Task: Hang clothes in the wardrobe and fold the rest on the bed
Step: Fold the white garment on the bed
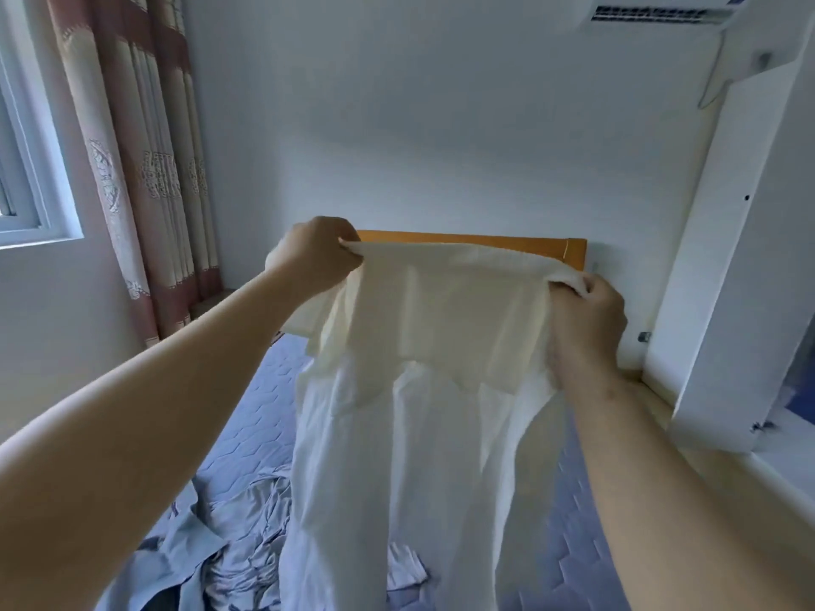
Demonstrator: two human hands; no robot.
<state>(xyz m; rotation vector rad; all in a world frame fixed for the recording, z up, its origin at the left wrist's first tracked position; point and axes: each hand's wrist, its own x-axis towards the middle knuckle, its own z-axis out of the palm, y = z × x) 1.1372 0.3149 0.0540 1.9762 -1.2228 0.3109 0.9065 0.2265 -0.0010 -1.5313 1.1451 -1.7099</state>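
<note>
Cream-white garment [423, 390] held up over the bed [251, 416], spread between both hands, hanging free down past the bottom edge of view. Looks like a shirt or light top, upper part doubled over toward the camera; exact type hard to tell. Left hand [315, 253] pinching the top left corner, fingers curled tight on the fabric. Right hand [586, 319] gripping the top right edge, cloth bunched inside a closed fist. No hanger visible anywhere.

Below and left: crumpled pile of pale blue clothes [229, 562] lying unfolded on the quilted blue mattress. Orange wooden headboard [485, 240] behind the garment, against the wall. White wardrobe door [727, 280] open at right; interior out of view, so no telling what already hangs there. Patterned curtain [145, 169] and window [31, 169] at left.

Judgement: early-to-mid task. No folded stack in sight, at least one pile left to sort, current piece neither hung nor folded yet. Next call probably hanger versus fold for this one.
</note>
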